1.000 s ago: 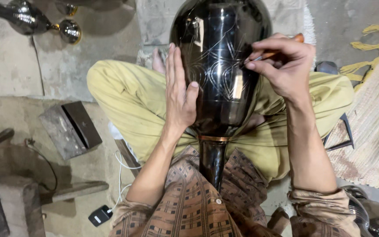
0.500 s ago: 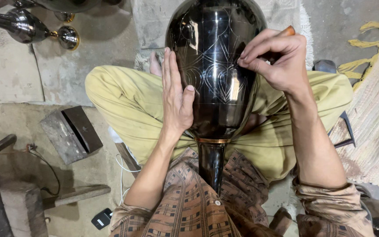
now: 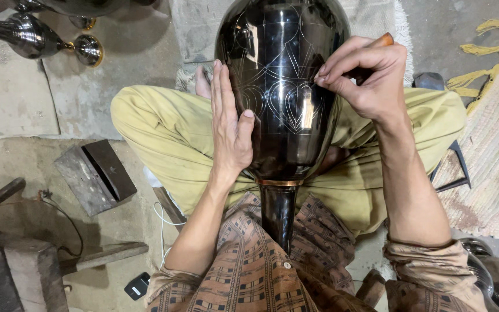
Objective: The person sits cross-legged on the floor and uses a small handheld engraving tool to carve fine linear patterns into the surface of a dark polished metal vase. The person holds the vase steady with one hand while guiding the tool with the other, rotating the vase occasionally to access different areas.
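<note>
A large black metal vase point(image 3: 281, 86) lies across my lap, its narrow neck pointing toward my chest and fine leaf-shaped lines scratched into its glossy body. My left hand point(image 3: 229, 124) lies flat and open against its left side, fingers straight, thumb on the belly. My right hand point(image 3: 365, 78) is pinched closed around an engraving tool point(image 3: 383, 40) with an orange-brown handle, its fingertips touching the vase's surface. I sit cross-legged in yellow-green trousers point(image 3: 163, 130) on the concrete floor point(image 3: 18, 110). A dark metal block point(image 3: 95, 176) lies to my left, and another shiny vase point(image 3: 30, 36) lies farther off.
</note>
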